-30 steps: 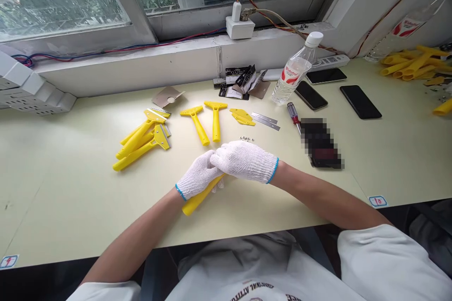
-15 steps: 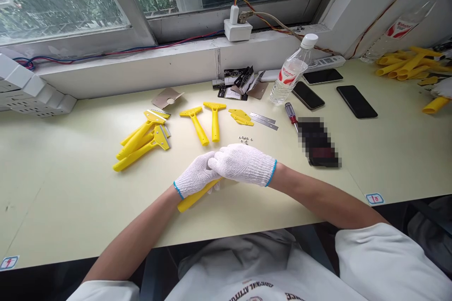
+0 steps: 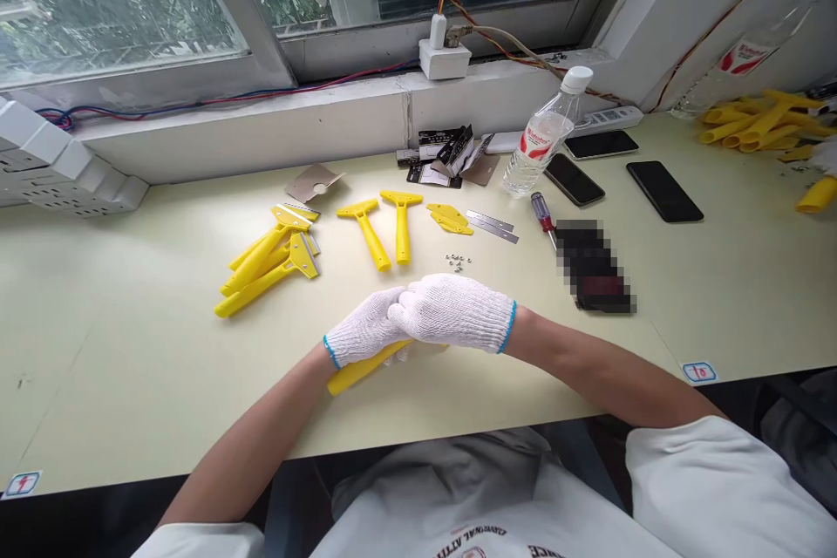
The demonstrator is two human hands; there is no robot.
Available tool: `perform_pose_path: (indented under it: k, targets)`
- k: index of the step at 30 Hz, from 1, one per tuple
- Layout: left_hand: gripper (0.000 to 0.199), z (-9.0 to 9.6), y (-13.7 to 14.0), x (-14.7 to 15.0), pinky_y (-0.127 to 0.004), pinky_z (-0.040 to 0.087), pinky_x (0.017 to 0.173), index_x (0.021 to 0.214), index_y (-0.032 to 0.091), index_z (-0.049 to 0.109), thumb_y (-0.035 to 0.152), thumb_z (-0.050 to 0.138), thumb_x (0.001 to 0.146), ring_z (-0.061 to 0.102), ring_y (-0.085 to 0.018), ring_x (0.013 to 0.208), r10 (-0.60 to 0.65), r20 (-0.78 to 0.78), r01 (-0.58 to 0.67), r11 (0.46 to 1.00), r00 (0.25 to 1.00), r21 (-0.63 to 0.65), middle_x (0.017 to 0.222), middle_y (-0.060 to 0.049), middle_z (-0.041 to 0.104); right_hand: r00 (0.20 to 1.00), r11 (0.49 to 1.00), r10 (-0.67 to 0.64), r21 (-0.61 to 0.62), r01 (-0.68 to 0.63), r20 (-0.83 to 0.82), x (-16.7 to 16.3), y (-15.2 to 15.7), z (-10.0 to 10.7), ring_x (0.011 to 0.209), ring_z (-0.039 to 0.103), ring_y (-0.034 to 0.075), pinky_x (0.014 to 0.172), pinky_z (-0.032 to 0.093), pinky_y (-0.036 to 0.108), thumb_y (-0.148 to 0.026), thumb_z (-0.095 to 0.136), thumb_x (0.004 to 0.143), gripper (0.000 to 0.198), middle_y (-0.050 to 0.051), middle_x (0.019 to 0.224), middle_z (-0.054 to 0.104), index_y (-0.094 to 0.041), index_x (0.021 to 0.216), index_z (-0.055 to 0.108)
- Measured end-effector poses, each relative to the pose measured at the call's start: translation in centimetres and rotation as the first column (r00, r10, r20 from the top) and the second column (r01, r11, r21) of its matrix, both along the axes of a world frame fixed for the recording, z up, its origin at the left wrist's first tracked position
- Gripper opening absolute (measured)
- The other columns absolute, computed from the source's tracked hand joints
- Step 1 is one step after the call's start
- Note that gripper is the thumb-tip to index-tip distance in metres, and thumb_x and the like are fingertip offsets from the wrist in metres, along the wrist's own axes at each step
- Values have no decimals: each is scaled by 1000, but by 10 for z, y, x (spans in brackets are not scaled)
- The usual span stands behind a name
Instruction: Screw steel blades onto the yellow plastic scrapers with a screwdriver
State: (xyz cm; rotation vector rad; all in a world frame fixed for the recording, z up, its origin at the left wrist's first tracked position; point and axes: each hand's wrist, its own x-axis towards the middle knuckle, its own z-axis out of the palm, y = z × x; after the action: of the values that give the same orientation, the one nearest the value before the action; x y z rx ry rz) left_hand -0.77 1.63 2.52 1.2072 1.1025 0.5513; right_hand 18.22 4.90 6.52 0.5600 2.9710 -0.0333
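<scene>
Left hand (image 3: 367, 327) closed around a yellow handle (image 3: 359, 370); right hand (image 3: 458, 311) curled in over the left fingertips, knuckles up. Cannot tell what, if anything, the right fingers pinch (gloves hide the far end of the handle). Handle lies aslant, its free end to the near left, short of the near edge of the bench (image 3: 150, 384); a strip of bench surface runs between.

Far side is tighter: small metal fasteners (image 3: 456, 261) sit just beyond the right hand, with two T-shaped yellow scraper bodies (image 3: 401, 227), yellow plates (image 3: 449, 219) and metal blades (image 3: 492, 226) farther off. To the left, well apart from the hands, a pile of bladed scrapers (image 3: 261, 270). To the right, a screwdriver (image 3: 540, 209) gives the forearm ample room.
</scene>
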Motion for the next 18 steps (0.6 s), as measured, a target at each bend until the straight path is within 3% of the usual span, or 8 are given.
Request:
perform_pose_path:
  k: [3, 9, 11, 14, 18]
  targets:
    - [27, -2, 0, -1, -28, 53, 51, 107, 23, 75, 43, 79, 91, 69, -20, 58, -136, -12, 136, 991, 991, 14, 75, -1, 75, 1000, 1000, -2, -14, 2, -26, 0, -2, 0, 79, 75, 24, 66, 50, 34, -4, 52, 105, 18, 14, 88, 77, -10, 107, 69]
    - [34, -6, 2, -6, -28, 54, 53, 119, 21, 70, 41, 77, 93, 70, -18, 61, -87, 57, 89, 995, 995, -38, 85, -4, 76, 994, 990, -35, -138, 22, -99, 13, 15, 7, 78, 71, 20, 69, 46, 31, -7, 53, 104, 19, 12, 93, 78, -12, 109, 71]
    - [35, -9, 4, -8, -28, 52, 51, 119, 21, 68, 39, 76, 91, 67, -18, 58, -72, 102, 79, 994, 992, -73, 82, -3, 75, 980, 978, -114, -190, 83, -160, 28, 35, 6, 78, 70, 20, 70, 44, 30, -8, 57, 100, 18, 9, 93, 78, -14, 109, 72]
    - [32, -13, 6, -10, -26, 46, 49, 112, 18, 69, 41, 76, 90, 58, -15, 50, -75, 112, 84, 993, 991, -80, 69, 0, 68, 901, 934, -334, -223, 279, -275, 57, 72, -1, 82, 71, 19, 73, 44, 28, -7, 63, 89, 25, 7, 97, 79, -16, 110, 73]
    - [29, -14, 8, -13, -26, 39, 51, 101, 14, 76, 41, 72, 91, 48, -12, 44, -99, 84, 106, 991, 992, -79, 53, 2, 59, 881, 866, -439, -345, 361, -180, 85, 108, -21, 81, 70, 17, 73, 45, 25, -8, 66, 83, 29, 5, 96, 79, -16, 110, 73]
